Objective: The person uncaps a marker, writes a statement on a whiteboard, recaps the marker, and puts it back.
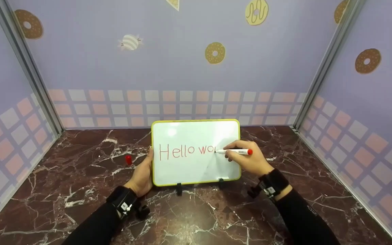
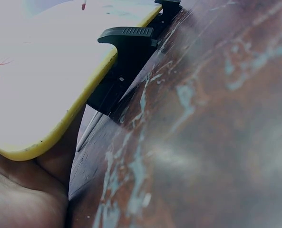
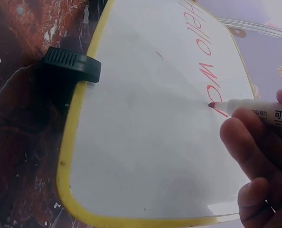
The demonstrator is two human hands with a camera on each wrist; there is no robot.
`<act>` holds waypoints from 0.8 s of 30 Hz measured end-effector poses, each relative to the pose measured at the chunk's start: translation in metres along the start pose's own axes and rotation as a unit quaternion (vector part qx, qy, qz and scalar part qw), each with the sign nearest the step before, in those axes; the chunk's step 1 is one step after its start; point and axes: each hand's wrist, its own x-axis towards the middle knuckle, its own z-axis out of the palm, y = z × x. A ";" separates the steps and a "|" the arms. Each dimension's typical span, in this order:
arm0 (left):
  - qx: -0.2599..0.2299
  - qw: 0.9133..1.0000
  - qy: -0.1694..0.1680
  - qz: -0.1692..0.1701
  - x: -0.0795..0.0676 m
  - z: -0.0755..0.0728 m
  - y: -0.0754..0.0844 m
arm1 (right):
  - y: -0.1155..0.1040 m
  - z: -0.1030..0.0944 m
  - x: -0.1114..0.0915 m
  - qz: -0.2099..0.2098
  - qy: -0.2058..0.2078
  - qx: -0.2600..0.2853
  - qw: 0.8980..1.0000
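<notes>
A small whiteboard point(image 1: 182, 170) with a yellow frame leans upright on the table, red handwriting reading "Hello wo" and part of another letter across it. My left hand point(image 1: 142, 177) grips the board's left edge; in the left wrist view its fingers point(image 2: 53, 164) pass behind the lower corner. A white marker point(image 1: 238, 151) with a red end is pinched in my right hand point(image 1: 250, 160). The red tip point(image 3: 211, 105) is at the last letter in the right wrist view; whether it touches the board I cannot tell.
Black stand clips point(image 1: 179, 189) hold the board's lower edge. A red marker cap point(image 1: 128, 160) lies on the dark marbled table point(image 1: 90, 190), left of the board. Patterned walls point(image 1: 168, 68) with metal corner posts point(image 1: 328, 58) enclose the back and sides.
</notes>
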 end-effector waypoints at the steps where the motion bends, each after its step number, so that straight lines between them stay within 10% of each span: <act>1: 0.000 1.000 0.001 0.000 0.000 0.000 0.000 | 0.000 0.000 0.000 -0.001 0.000 -0.001 1.000; 24: 0.000 1.000 0.017 -0.005 -0.001 0.001 0.000 | 0.001 0.000 0.001 -0.014 0.025 0.005 1.000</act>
